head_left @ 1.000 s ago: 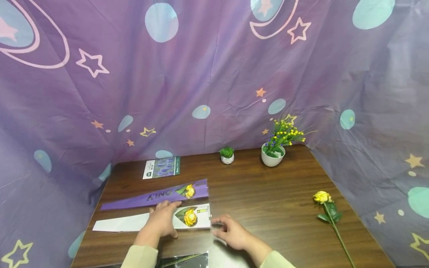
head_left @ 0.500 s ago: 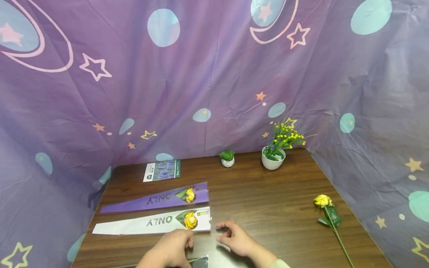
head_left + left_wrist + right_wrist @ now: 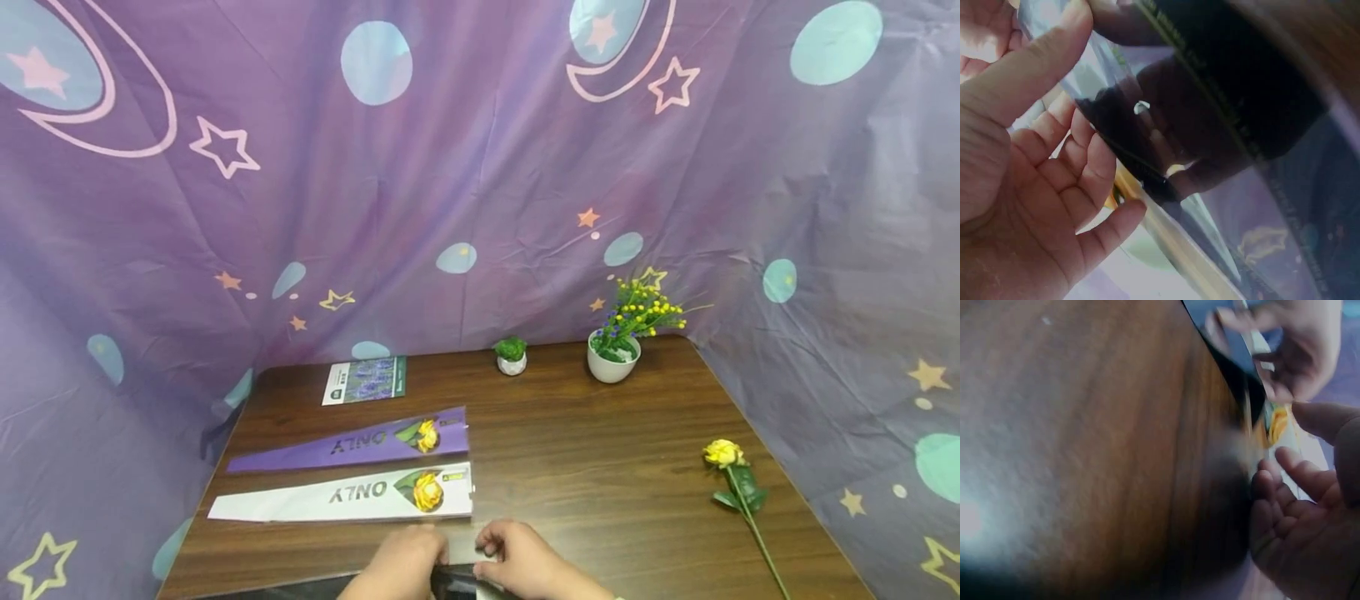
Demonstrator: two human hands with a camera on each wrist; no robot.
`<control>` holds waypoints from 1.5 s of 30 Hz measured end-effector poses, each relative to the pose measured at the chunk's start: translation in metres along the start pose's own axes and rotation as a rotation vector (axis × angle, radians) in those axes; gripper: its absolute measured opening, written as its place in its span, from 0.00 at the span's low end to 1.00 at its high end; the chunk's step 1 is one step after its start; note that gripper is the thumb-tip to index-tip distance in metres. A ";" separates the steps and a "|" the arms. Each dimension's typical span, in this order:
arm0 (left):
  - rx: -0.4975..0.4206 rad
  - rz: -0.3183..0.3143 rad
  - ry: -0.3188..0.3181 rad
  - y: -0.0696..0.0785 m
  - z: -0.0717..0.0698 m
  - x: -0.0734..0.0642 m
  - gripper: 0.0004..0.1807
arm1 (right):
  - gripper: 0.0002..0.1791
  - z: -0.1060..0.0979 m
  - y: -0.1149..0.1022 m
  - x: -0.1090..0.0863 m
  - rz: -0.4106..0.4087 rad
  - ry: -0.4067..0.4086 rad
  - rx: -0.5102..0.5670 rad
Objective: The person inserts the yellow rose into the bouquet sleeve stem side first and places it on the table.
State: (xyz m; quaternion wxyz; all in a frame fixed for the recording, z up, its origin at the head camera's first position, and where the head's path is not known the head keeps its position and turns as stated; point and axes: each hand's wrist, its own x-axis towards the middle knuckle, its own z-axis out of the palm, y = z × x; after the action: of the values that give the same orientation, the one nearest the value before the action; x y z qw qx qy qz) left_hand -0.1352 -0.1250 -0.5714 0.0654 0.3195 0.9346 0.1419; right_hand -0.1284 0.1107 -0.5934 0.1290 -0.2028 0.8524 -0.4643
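My left hand (image 3: 405, 563) pinches the end of a black flower sleeve (image 3: 300, 588) with a clear film front at the table's near edge. In the left wrist view its thumb lies on the glossy film (image 3: 1210, 94), with the other fingers below. Facing that end, my right hand (image 3: 525, 562) holds its thumb and loosely bent fingers apart, nothing between them. Just beyond the hands lies a white flower sleeve (image 3: 292, 502) marked ONLY, a yellow rose (image 3: 428, 492) showing in its window. Behind that is a purple flower sleeve (image 3: 300, 455), also with a yellow rose.
A single yellow rose (image 3: 724, 452) with a long stem lies at the right. Along the back stand a small potted plant (image 3: 512, 357) and a white pot (image 3: 613, 363) of yellow and blue flowers. A printed card (image 3: 365, 381) lies at the back left. Patterned purple cloth (image 3: 420, 200) surrounds the table.
My left hand has left the white sleeve, come nearer and taken hold of the black sleeve, whose end has risen. My right hand has moved slightly nearer to the body.
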 end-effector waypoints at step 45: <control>-0.301 -0.116 0.439 0.060 -0.007 0.021 0.24 | 0.37 -0.024 -0.023 -0.010 0.040 0.076 0.348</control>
State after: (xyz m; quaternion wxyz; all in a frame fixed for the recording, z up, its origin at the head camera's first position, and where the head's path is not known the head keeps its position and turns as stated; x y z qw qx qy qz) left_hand -0.1188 -0.0683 -0.5475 -0.0841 0.2139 0.9115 0.3411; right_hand -0.1240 0.1219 -0.5603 0.1393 -0.1428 0.7673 -0.6095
